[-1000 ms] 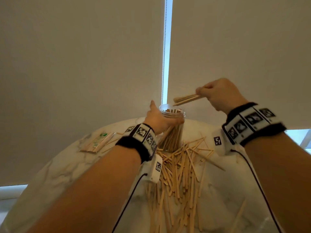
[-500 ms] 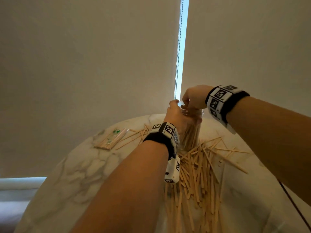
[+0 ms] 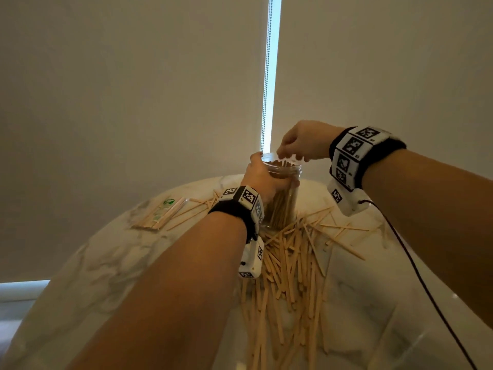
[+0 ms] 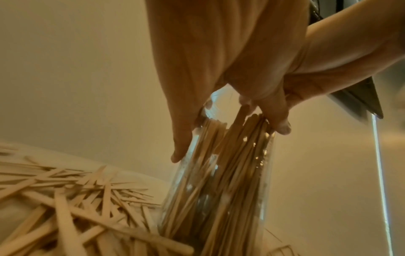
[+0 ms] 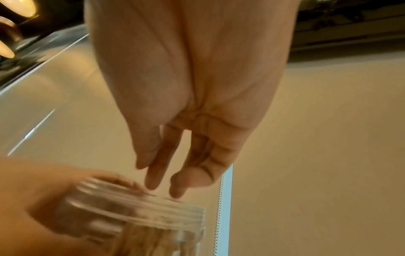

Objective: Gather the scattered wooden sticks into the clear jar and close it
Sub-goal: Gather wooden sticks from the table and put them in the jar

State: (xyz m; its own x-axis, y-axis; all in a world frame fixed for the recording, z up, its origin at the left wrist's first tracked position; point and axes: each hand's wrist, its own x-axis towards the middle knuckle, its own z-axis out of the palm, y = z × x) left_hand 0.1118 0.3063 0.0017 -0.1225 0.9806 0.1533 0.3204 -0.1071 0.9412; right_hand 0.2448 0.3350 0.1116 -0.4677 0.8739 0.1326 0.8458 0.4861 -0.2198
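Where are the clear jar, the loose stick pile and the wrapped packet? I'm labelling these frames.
clear jar [image 3: 286,170]: head view, on its threaded neck.
loose stick pile [image 3: 290,265]: head view, on the thick middle of the heap on the table.
wrapped packet [image 3: 161,213]: head view, on the middle of its wrapper.

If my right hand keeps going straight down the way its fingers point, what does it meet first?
Most likely the open mouth of the clear jar and the stick tops inside; the right hand hangs just above its rim, though depth is unclear.
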